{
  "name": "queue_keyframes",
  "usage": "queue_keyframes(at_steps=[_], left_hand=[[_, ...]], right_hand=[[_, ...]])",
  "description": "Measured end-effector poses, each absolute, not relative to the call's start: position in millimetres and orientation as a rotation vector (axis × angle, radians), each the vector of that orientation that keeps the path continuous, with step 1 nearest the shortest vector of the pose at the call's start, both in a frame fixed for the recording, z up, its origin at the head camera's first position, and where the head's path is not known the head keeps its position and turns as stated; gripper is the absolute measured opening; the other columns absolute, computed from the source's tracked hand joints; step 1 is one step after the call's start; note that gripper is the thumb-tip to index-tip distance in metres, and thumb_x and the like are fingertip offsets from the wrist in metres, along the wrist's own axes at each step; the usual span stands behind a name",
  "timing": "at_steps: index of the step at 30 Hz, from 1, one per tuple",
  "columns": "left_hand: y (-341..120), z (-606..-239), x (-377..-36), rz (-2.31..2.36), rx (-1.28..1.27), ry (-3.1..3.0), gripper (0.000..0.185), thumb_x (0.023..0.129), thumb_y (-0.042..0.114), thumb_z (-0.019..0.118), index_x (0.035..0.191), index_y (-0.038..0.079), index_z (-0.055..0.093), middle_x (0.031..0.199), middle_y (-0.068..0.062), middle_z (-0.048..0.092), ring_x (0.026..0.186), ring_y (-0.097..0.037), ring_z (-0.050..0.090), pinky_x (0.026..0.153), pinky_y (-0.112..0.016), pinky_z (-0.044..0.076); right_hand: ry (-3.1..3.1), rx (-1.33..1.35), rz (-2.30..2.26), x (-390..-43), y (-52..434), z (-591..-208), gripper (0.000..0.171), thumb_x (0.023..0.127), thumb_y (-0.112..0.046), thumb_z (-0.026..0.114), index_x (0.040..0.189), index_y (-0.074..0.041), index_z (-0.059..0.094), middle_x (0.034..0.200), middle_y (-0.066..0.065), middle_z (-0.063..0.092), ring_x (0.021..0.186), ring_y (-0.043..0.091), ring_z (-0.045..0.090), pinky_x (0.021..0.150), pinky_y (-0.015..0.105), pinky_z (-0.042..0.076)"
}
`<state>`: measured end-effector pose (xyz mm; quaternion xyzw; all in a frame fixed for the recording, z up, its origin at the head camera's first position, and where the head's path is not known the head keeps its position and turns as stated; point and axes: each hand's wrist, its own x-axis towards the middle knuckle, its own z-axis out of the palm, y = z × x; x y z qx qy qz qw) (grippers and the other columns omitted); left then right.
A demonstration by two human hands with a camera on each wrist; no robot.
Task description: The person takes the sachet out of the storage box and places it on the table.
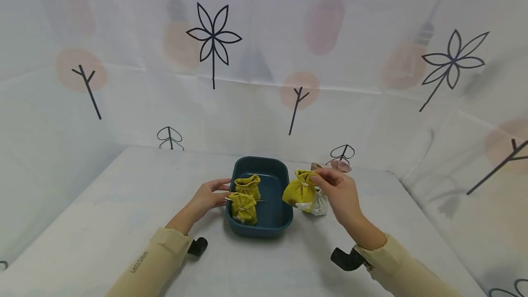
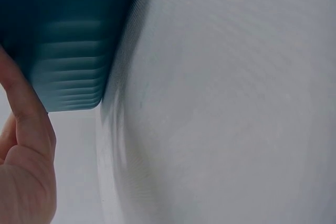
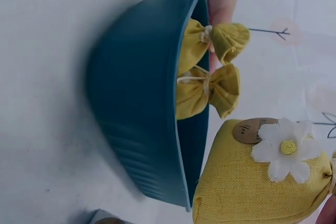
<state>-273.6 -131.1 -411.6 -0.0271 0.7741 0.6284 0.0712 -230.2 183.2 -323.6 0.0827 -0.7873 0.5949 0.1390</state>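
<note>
My right hand (image 1: 339, 192) pinches a yellow cloth drawstring pouch (image 1: 299, 192) by its gathered neck, holding it beside the right rim of a teal plastic bin (image 1: 273, 232). In the right wrist view this pouch (image 3: 257, 182) shows a white fabric flower and a small brown tag. Two more yellow pouches (image 1: 243, 208) stand upright along the bin's left side, one behind the other, their tops near the rim. On the bin's left wall rests my left hand (image 1: 207, 198), fingers extended. The left wrist view shows it (image 2: 26, 145) against the ribbed outer wall.
Behind the held pouch, a white pouch (image 1: 320, 203) stands on the white-covered table (image 1: 123, 223), partly hidden. Farther back a pink pouch top (image 1: 340, 166) shows past my right hand. A patterned white cloth (image 1: 255, 113) hangs behind the table.
</note>
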Motion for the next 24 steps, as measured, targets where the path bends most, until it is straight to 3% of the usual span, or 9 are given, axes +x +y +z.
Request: queue_keyframes(at_steps=[24], left_hand=[[-130.5,-408.0,-274.2,1.869,-0.086,2.326,0.049,0.086,0.006,0.065,0.133,0.011,0.052,0.121,-0.014,0.055,0.084,-0.017,0.062,0.075,-0.031,0.054]], right_hand=[[-2.278,0.185,1.635,-197.3,230.6,-345.8,0.023,0.089,-0.006,0.062,0.103,0.011,0.060,0.089,-0.009,0.063,0.079,0.005,0.059,0.072,0.016,0.051]])
